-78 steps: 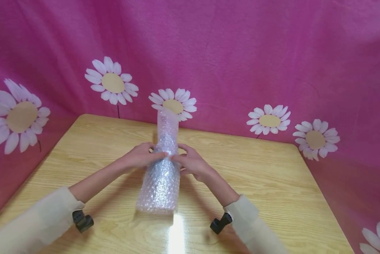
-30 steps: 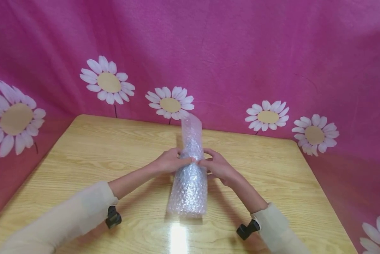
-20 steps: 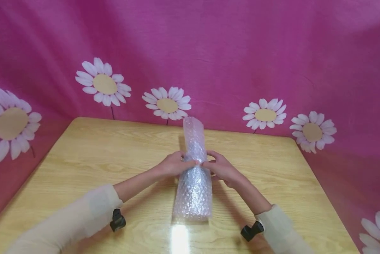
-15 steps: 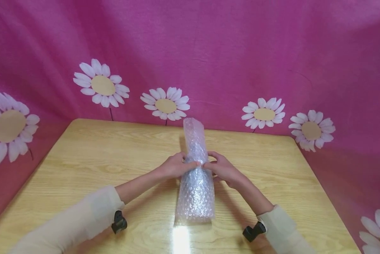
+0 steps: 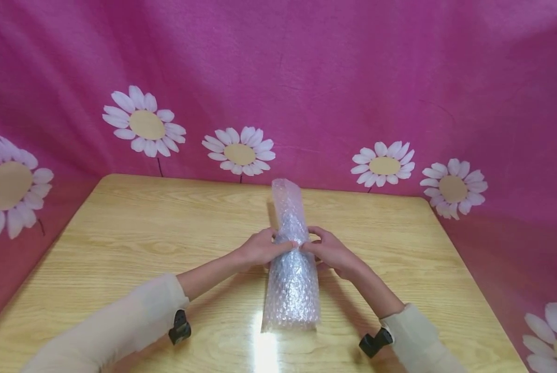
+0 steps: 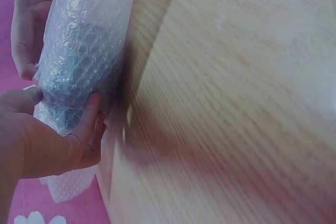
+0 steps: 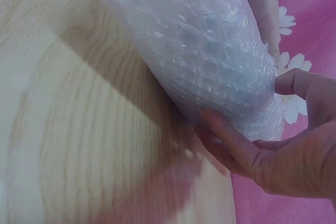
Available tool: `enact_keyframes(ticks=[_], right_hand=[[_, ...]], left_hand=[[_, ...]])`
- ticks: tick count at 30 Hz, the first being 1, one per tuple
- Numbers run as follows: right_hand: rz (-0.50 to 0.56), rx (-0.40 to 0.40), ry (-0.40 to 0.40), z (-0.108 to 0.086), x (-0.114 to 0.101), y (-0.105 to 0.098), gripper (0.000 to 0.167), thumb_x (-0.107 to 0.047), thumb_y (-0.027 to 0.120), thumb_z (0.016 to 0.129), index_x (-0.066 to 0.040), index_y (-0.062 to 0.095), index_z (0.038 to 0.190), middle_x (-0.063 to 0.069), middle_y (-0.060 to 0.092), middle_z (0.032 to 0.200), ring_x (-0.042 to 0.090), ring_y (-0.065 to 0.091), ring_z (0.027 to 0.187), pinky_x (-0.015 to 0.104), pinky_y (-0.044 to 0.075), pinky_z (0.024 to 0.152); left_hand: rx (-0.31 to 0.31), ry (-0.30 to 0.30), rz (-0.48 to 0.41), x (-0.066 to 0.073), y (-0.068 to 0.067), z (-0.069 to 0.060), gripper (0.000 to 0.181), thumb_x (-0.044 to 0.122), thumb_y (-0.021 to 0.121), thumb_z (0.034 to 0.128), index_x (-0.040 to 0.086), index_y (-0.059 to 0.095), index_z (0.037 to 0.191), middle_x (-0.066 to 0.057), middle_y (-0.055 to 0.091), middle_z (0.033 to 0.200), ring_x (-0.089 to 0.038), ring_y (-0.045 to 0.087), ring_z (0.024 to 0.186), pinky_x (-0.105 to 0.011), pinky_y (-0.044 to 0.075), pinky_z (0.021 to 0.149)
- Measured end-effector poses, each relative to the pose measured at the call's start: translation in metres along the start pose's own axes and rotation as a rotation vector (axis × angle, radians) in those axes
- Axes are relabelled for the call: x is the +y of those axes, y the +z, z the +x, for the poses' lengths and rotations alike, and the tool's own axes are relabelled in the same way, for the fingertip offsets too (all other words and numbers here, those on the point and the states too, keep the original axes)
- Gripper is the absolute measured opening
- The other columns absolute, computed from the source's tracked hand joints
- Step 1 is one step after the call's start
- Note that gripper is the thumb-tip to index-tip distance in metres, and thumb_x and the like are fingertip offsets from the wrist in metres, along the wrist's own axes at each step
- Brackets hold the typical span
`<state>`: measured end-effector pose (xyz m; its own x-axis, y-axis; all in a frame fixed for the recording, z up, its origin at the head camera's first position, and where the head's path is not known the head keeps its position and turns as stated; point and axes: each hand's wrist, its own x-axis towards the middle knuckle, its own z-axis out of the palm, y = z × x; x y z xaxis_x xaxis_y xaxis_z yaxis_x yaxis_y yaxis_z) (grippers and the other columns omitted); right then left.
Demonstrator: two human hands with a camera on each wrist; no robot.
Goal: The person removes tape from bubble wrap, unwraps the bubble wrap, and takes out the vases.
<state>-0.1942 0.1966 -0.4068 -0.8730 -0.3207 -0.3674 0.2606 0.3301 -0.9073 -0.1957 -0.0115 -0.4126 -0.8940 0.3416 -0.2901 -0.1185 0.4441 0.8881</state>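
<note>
A long roll of clear bubble wrap (image 5: 292,290) lies lengthwise on the table, its far end narrower and pinkish. Something dark and greyish shows dimly through the layers in the left wrist view; its kind is hidden. My left hand (image 5: 262,248) grips the roll from the left, thumb on top and fingers curled down the side. From the right, my right hand (image 5: 332,252) holds it the same way, as the right wrist view also shows with the bubble wrap (image 7: 205,51) between thumb and fingers. Both thumb tips nearly meet on top.
The wooden table (image 5: 166,217) has a light grain and a bright glare spot near its front. A magenta cloth (image 5: 306,93) with printed daisies hangs behind and at both sides. Black wrist cameras (image 5: 179,327) sit at the sleeve cuffs.
Over the earlier frames the wrapped roll and both hands have shifted right in view, and slightly nearer lately. The grip of both hands looks the same throughout.
</note>
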Motion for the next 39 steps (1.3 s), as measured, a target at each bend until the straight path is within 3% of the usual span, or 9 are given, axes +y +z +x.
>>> enact_keyframes(ticks=[4, 13, 19, 23, 29, 39], right_hand=[[0.007, -0.005, -0.001, -0.001, 0.003, 0.000, 0.070, -0.016, 0.059, 0.092, 0.000, 0.027, 0.152, 0.026, 0.058, 0.126, 0.032, 0.065, 0.101, 0.051, 0.057, 0.081], [0.001, -0.011, 0.010, -0.001, 0.006, -0.002, 0.071, -0.018, 0.060, 0.092, -0.002, 0.027, 0.153, 0.027, 0.054, 0.130, 0.035, 0.064, 0.105, 0.053, 0.055, 0.086], [0.009, -0.015, 0.011, 0.000, 0.006, -0.003, 0.070, -0.019, 0.060, 0.093, -0.004, 0.027, 0.153, 0.027, 0.055, 0.129, 0.036, 0.064, 0.106, 0.052, 0.055, 0.087], [0.013, -0.010, 0.017, -0.001, 0.005, -0.001, 0.071, -0.020, 0.061, 0.093, -0.004, 0.028, 0.153, 0.027, 0.054, 0.130, 0.035, 0.064, 0.106, 0.052, 0.055, 0.087], [0.006, 0.001, 0.017, -0.001, 0.006, 0.001, 0.073, -0.020, 0.061, 0.092, -0.003, 0.026, 0.154, 0.027, 0.055, 0.130, 0.033, 0.065, 0.103, 0.052, 0.055, 0.086], [0.008, -0.003, 0.012, -0.001, 0.006, 0.000, 0.072, -0.020, 0.061, 0.093, -0.003, 0.027, 0.154, 0.027, 0.056, 0.128, 0.033, 0.065, 0.103, 0.052, 0.056, 0.085]], left_hand=[[0.006, -0.005, 0.014, -0.002, 0.002, 0.000, 0.055, 0.044, 0.069, 0.0924, -0.001, 0.056, 0.120, -0.014, 0.061, 0.101, -0.021, 0.061, 0.074, -0.035, 0.057, 0.061], [0.003, -0.017, -0.013, -0.005, 0.004, 0.002, 0.055, 0.045, 0.069, 0.0923, 0.000, 0.055, 0.120, -0.014, 0.061, 0.106, -0.022, 0.064, 0.082, -0.034, 0.058, 0.062], [-0.024, -0.017, -0.062, -0.008, 0.002, 0.003, 0.058, 0.043, 0.070, 0.0923, -0.002, 0.053, 0.125, -0.017, 0.061, 0.113, -0.025, 0.066, 0.091, -0.036, 0.060, 0.067], [-0.042, -0.005, -0.048, -0.010, -0.001, 0.001, 0.062, 0.042, 0.068, 0.0934, -0.004, 0.053, 0.132, -0.018, 0.061, 0.119, -0.027, 0.065, 0.097, -0.037, 0.060, 0.072], [-0.077, 0.029, -0.077, -0.012, -0.004, -0.001, 0.059, 0.035, 0.068, 0.0955, -0.006, 0.053, 0.136, -0.018, 0.064, 0.116, -0.028, 0.067, 0.098, -0.038, 0.060, 0.075], [0.000, 0.077, 0.076, -0.010, -0.011, -0.005, 0.066, 0.035, 0.073, 0.0906, -0.002, 0.051, 0.141, -0.015, 0.068, 0.114, -0.024, 0.066, 0.097, -0.036, 0.057, 0.078]])
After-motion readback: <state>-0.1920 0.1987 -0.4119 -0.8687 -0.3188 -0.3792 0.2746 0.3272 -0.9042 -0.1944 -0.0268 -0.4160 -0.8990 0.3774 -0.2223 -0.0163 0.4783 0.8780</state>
